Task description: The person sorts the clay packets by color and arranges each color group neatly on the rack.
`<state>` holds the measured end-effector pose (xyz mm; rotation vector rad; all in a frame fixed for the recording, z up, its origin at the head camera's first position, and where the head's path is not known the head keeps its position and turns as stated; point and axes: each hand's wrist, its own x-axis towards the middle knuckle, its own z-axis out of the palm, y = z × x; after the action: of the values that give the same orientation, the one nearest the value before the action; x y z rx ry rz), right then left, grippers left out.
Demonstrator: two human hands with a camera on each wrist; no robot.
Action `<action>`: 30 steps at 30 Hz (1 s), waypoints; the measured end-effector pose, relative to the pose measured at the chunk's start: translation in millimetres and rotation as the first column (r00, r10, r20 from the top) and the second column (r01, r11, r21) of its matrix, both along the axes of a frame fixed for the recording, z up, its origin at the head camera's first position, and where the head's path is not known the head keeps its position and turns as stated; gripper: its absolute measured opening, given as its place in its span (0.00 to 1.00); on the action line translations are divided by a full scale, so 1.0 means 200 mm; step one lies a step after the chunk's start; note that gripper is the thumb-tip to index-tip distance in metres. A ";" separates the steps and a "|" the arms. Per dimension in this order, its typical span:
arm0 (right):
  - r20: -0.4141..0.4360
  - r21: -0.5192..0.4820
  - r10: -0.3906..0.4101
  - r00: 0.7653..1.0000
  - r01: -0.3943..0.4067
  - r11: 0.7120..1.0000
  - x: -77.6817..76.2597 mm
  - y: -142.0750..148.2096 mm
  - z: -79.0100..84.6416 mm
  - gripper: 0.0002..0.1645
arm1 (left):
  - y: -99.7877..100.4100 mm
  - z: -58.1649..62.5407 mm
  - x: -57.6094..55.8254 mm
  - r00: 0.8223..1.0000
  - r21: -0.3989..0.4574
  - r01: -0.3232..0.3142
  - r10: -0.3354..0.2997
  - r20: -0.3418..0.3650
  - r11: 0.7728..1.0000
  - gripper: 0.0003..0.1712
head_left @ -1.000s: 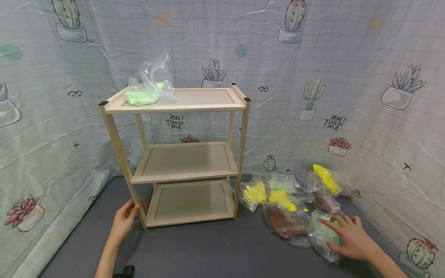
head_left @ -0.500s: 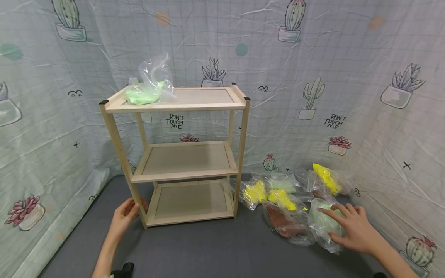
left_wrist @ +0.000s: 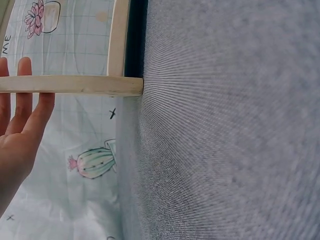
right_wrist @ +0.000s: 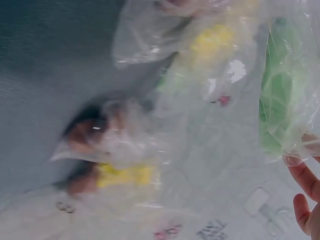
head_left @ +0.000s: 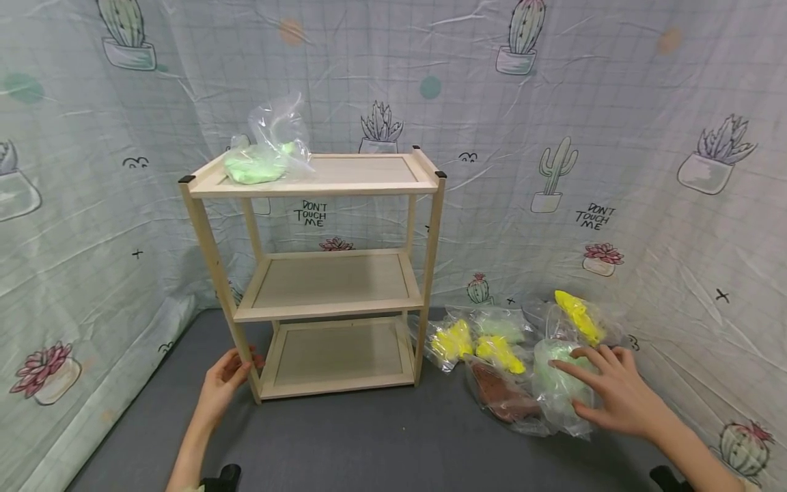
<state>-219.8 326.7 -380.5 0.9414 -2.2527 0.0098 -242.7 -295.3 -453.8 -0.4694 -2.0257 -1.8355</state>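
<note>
A three-tier wooden shelf rack stands on the dark grey tabletop. At its lower left, my left hand holds the front left post; in the left wrist view the fingers pass behind the post. My right hand grips a clear plastic bag with a pale green lump, off to the right. In the right wrist view this bag hangs at the fingertips, apart from the other bags. Another bag with a light green lump lies on the left of the top tier.
Right of the rack lie several clear bags: yellow pieces, a reddish-brown lump and, farther back, a long yellow piece. A cactus-print cloth hangs close behind and on both sides.
My right hand has moved up and slightly left with the pale green bag, which now overlaps the brown bags behind it. My left hand stays on the post.
</note>
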 end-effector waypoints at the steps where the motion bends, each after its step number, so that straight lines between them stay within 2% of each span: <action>1: -0.013 0.004 0.010 1.000 -0.010 1.000 0.00 -0.01 0.02 0.34 | 0.00 0.00 0.00 1.000 -0.003 -0.002 0.002 0.008 1.000 0.16; 17: -0.127 0.003 0.153 0.980 -0.154 0.988 -0.09 -0.19 0.41 0.30 | 0.00 -0.02 -0.01 0.997 -0.016 -0.063 0.063 0.036 0.998 0.14; 24: -0.200 -0.049 0.259 0.945 -0.274 0.960 -0.13 -0.29 0.62 0.29 | 0.01 -0.02 0.00 0.998 0.007 -0.056 0.056 0.036 0.998 0.16; 30: -0.218 -0.052 0.250 0.943 -0.267 0.962 -0.16 -0.36 0.77 0.31 | 0.00 -0.01 0.00 0.998 0.000 -0.046 0.046 0.053 0.999 0.15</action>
<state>-251.2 255.7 -225.6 1.1337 -1.9090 0.1128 -242.5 -294.6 -456.1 -0.3748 -2.0527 -1.8401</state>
